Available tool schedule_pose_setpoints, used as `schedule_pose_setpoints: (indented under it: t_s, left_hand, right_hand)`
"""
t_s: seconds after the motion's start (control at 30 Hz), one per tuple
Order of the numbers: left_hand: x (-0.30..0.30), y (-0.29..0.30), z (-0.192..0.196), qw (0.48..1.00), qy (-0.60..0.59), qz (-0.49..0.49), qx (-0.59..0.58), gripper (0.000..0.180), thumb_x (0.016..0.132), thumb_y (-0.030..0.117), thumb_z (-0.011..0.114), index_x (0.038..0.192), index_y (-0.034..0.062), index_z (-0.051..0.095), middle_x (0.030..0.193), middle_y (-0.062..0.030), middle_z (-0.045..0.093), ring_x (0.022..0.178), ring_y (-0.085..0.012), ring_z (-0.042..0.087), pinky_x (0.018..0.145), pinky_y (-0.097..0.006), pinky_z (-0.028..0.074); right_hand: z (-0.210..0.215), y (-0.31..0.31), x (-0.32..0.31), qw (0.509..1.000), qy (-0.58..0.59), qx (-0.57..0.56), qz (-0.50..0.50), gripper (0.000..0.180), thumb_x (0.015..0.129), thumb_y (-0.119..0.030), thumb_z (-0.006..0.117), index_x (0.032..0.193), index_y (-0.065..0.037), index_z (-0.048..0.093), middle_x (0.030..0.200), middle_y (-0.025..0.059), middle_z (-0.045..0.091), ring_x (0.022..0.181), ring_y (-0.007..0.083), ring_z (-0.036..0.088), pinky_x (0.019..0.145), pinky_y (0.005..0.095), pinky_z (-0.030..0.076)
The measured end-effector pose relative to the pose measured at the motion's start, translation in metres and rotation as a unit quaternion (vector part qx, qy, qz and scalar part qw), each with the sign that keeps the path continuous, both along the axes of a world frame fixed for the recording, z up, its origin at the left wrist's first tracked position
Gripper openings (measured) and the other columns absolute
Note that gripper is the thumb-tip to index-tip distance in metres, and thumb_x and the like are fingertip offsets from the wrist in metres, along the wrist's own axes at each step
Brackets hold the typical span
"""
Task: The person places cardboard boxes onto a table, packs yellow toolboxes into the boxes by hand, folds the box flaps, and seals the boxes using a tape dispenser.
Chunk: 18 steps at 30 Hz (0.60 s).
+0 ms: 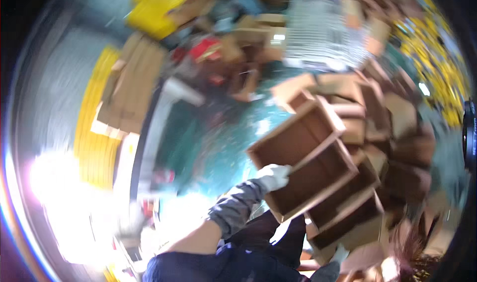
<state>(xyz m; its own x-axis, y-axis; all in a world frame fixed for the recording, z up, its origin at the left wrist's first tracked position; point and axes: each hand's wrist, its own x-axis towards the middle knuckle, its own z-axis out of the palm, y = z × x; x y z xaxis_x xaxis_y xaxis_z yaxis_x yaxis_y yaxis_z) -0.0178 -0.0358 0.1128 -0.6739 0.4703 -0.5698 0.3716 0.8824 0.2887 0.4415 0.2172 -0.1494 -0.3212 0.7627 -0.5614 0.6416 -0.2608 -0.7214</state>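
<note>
Several open brown cardboard boxes (318, 180) lean in a tilted row in front of me, their hollow insides facing up. My left hand (275, 176), in a white glove below a grey patterned sleeve, is closed on the near-left edge of the upper box. At the lower right, my right hand (339, 254), also in a pale glove, lies against the outer side of the lowest box. Blur smears its fingers, so its grip does not show.
More cardboard boxes (402, 148) are heaped on the right. A pale ribbed stack (323, 34) stands at the back, near red items (206, 49). Flattened cardboard (134, 86) lies on a yellow ribbed stack (94, 133) at left. The green floor (213, 133) shows between.
</note>
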Motion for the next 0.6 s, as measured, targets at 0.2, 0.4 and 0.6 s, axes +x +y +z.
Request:
schedule_pose_setpoints:
  t_s: [0.2, 0.4, 0.6]
  left_hand:
    - [0.041, -0.103, 0.1, 0.986, 0.082, 0.143, 0.038, 0.035, 0.086, 0.019, 0.052, 0.118, 0.0095, 0.062, 0.096, -0.0195, 0.07, 0.092, -0.0389, 0.068, 0.079, -0.051, 0.055]
    - [0.096, -0.224, 0.17, 0.938, 0.151, 0.302, 0.079, 0.038, 0.087, 0.022, 0.055, 0.123, 0.0134, 0.06, 0.096, -0.0153, 0.071, 0.087, -0.0374, 0.069, 0.074, -0.05, 0.057]
    - [0.183, -0.384, 0.207, 0.831, 0.281, 0.476, 0.058, 0.044, 0.086, 0.025, 0.061, 0.127, 0.0102, 0.059, 0.091, -0.0174, 0.071, 0.08, -0.0382, 0.07, 0.07, -0.05, 0.057]
  right_hand:
    - [0.05, 0.087, -0.145, 0.905, -0.243, -0.008, 0.348, 0.066, 0.091, -0.053, 0.062, 0.131, 0.0, 0.06, 0.125, 0.0165, 0.067, 0.12, 0.024, 0.062, 0.104, 0.0409, 0.048]
    - [0.179, 0.091, -0.392, 0.837, -0.065, 0.234, 0.49, 0.052, 0.092, -0.042, 0.061, 0.123, 0.0, 0.063, 0.119, 0.0189, 0.068, 0.113, 0.0274, 0.064, 0.099, 0.0425, 0.049]
    - [0.224, -0.068, -0.52, 0.743, 0.095, 0.353, 0.56, 0.039, 0.093, -0.032, 0.061, 0.116, -0.001, 0.066, 0.113, 0.0213, 0.068, 0.106, 0.0309, 0.065, 0.094, 0.0441, 0.05]
